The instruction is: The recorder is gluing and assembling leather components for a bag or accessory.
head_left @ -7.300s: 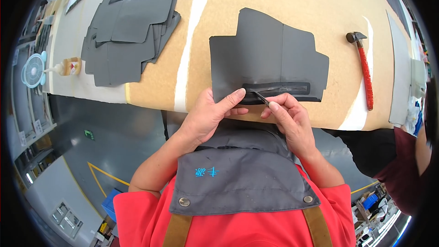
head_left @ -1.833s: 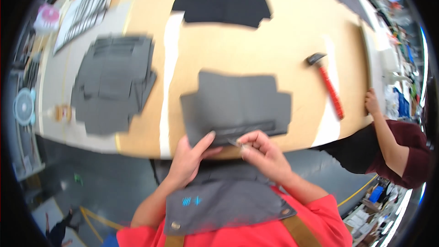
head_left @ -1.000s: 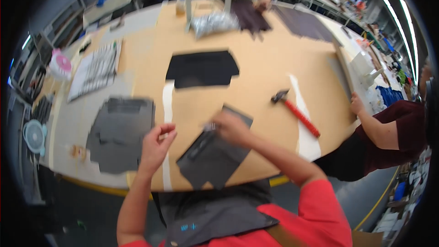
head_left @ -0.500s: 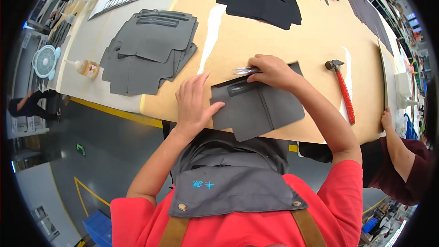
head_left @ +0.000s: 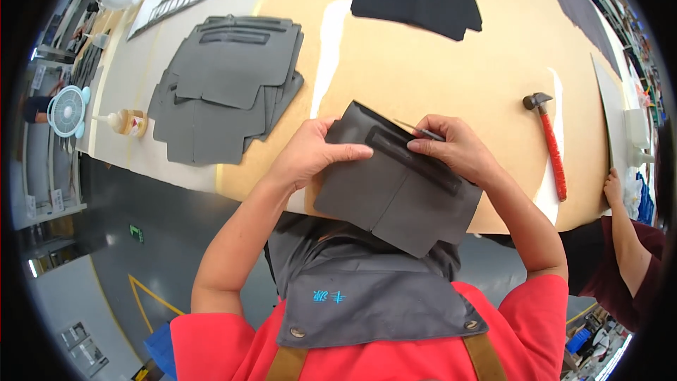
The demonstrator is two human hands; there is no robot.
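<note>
A dark grey leather panel point(head_left: 423, 212) with a long dark slot near its upper edge is tilted up off the table's front edge. My left hand point(head_left: 314, 152) grips its left end, with the thumb lying on the face beside the slot. At the upper edge is my right hand point(head_left: 462, 148), closed round small thread snips point(head_left: 421, 130); only the narrow tips show past the fingers. The right thumb rests on the panel close to the slot, and the fingers behind are hidden.
Similar grey panels point(head_left: 226, 74) lie stacked at left, beside a glue bottle point(head_left: 130, 123) and a small fan point(head_left: 68, 111). A black panel point(head_left: 412, 0) lies at the back. To the right is a red-handled hammer point(head_left: 551, 144); another person's hand point(head_left: 613, 188) touches an upright board point(head_left: 605, 113).
The panel has been lifted from the table and tilted, its right side swung lower. My left hand now grips its end. My right hand has moved right and down, still holding the snips.
</note>
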